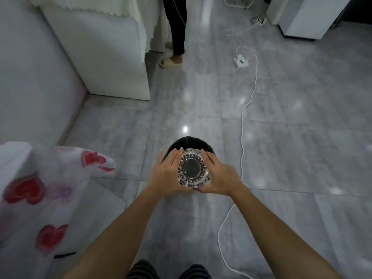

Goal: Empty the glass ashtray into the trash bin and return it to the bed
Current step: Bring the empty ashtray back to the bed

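Observation:
The cut-glass ashtray (pixel 192 168) is held between both hands, directly over the black-lined trash bin (pixel 188 142) on the floor. My left hand (pixel 168 174) grips its left side and my right hand (pixel 218 176) grips its right side. What faces me is a round dark centre ringed by faceted glass; I cannot tell whether it is upright or turned over. Most of the bin is hidden under the ashtray and my hands. The bed (pixel 36 198), with a white cover printed with red hearts, lies at the lower left.
A white cabinet (pixel 104 53) stands at the upper left, with another person's legs (pixel 177 31) beside it. A white cable (pixel 244 121) and power strip (pixel 240 61) trail across the grey tiled floor on the right. White furniture (pixel 310 19) stands at the upper right.

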Available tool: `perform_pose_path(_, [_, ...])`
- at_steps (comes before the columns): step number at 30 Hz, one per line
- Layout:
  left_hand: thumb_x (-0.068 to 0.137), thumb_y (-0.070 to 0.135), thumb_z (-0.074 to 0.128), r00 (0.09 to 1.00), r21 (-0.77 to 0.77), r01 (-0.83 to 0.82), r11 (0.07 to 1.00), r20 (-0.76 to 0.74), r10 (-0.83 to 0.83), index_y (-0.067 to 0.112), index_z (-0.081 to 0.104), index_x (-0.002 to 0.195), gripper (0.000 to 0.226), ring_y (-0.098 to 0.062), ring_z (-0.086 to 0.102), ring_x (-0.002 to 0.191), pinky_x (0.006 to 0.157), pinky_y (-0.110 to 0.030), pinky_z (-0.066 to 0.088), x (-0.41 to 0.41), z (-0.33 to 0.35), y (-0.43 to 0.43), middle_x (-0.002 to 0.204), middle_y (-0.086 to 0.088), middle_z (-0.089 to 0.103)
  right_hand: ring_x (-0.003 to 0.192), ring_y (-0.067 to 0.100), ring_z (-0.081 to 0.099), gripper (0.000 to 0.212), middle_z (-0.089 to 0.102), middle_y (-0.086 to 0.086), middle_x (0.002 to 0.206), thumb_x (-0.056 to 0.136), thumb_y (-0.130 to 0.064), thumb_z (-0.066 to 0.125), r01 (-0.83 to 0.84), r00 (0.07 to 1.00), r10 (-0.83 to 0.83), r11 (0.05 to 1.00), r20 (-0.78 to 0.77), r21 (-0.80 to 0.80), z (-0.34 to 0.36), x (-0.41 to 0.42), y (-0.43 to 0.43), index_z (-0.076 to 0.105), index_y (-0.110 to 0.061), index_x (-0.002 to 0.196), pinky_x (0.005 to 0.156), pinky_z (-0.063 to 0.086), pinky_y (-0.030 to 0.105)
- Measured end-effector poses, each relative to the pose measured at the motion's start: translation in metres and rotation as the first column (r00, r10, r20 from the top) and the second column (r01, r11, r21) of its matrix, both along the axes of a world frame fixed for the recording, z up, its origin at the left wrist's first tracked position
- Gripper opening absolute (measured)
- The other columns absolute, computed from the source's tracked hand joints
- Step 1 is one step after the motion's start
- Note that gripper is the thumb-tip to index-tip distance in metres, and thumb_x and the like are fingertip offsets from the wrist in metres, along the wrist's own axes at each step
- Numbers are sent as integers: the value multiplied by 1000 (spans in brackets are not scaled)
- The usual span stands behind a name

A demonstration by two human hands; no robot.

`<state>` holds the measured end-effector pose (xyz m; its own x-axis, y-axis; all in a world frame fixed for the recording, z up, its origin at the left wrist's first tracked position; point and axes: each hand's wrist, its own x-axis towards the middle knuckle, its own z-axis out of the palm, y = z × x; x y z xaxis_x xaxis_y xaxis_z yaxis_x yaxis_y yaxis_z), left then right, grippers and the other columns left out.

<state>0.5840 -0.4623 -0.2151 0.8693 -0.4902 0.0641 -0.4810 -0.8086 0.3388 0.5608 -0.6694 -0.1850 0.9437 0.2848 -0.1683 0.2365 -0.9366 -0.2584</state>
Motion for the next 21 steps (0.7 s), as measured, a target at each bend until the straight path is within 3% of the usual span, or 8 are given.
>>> perform_pose_path(10, [50,79,52,985,5,-173,985,-27,173,2,37,139,119,-30,46,131,111,-56,18,-54,163,48,140,-14,51,117,22,56,118,26,0,157,67,-69,65,-176,984,176,984,32,-11,169,-22,48,8,-13,153,79,53,34])
perform_pose_path(13, [51,79,54,969,6,-247,969,0,247,4,31,144,122,-27,40,136,114,-51,13,-66,189,60,146,-11,44,119,21,55,116,26,-1,156,68,-69,65,-258,964,259,966,61,-36,196,-19,61,9,-15,153,78,53,34])
perform_pose_path(17, [50,81,53,931,-20,-361,933,57,361,1,34,142,123,-28,44,134,112,-56,20,-92,213,81,144,-13,47,109,22,62,117,27,-3,155,66,-71,65,-373,922,379,925,84,-73,224,-21,86,10,-15,153,76,54,34])
perform_pose_path(21, [49,84,47,852,-9,-515,857,102,514,1,33,143,126,-30,39,137,114,-55,14,-126,227,114,146,-12,44,113,23,60,120,29,-2,154,63,-69,71,-526,845,528,849,85,-49,233,-20,128,13,-13,152,79,54,36])
